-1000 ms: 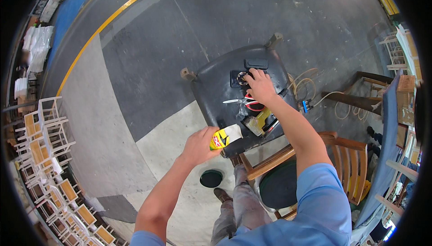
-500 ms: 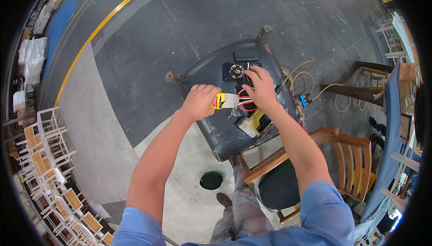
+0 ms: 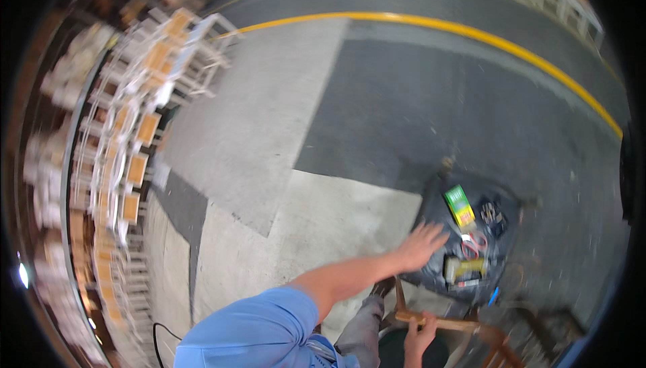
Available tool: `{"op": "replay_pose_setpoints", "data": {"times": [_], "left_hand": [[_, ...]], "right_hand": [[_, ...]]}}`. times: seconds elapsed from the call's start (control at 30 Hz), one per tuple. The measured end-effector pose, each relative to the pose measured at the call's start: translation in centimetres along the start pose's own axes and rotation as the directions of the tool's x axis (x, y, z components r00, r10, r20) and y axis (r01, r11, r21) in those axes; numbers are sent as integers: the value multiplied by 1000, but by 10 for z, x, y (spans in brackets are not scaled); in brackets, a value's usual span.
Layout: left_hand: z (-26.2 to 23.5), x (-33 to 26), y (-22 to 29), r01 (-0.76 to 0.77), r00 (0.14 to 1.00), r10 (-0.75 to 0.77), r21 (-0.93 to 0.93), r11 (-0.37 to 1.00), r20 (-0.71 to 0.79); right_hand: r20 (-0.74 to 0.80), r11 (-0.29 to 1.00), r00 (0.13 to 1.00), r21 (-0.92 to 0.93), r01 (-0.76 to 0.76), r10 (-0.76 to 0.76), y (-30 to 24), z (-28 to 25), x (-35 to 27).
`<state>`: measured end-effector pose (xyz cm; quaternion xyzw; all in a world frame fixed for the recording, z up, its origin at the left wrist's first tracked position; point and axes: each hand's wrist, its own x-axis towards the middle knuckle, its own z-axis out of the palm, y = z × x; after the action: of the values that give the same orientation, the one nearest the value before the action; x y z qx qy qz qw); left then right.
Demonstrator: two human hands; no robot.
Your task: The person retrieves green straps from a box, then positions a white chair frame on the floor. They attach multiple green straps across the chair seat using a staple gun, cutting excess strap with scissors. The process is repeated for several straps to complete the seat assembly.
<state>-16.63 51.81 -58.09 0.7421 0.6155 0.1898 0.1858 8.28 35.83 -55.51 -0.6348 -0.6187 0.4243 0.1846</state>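
Since the earlier picture the view is swinging round, so the dark tabletop (image 3: 437, 216) is now sitting low on the right, and the yellow tube is no longer in the left hand (image 3: 420, 245). That hand is reaching out flat, fingers (image 3: 437, 233) spread apart and holding nothing, its tips lying over the tabletop's near left edge. Just beyond the fingertips, further in on the tabletop, a green and yellow box (image 3: 459, 206) is lying flat. To the right of the hand, on the same tabletop, a red loop (image 3: 473, 247) and a yellow pack (image 3: 463, 268) are resting close together. Below the tabletop the right hand (image 3: 420, 333) is curling its fingers closed around the top rail of a wooden chair (image 3: 447, 323). Far to the tabletop's left, stacked white chairs (image 3: 128, 159) are blurring.
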Motion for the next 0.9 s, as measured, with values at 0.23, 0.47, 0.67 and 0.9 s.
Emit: {"op": "replay_pose_setpoints", "data": {"times": [0.23,0.47,0.67,0.9], "left_hand": [[-132,-378,12,621,498,-564,182,762,658],[-195,-685,88,981,-163,-936,-51,-188,311],[-145,-808,190,620,-348,-923,-698,-359,164],[-57,-901,316,415,-125,-888,-789,-453,443]], "right_hand": [[506,788,804,-334,518,-314,-58,22,41],[592,717,639,-143,683,-491,-184,61,23],[856,465,318,-105,879,-407,-252,203,-95],[979,274,-94,141,951,-180,-282,401,-315]]}}
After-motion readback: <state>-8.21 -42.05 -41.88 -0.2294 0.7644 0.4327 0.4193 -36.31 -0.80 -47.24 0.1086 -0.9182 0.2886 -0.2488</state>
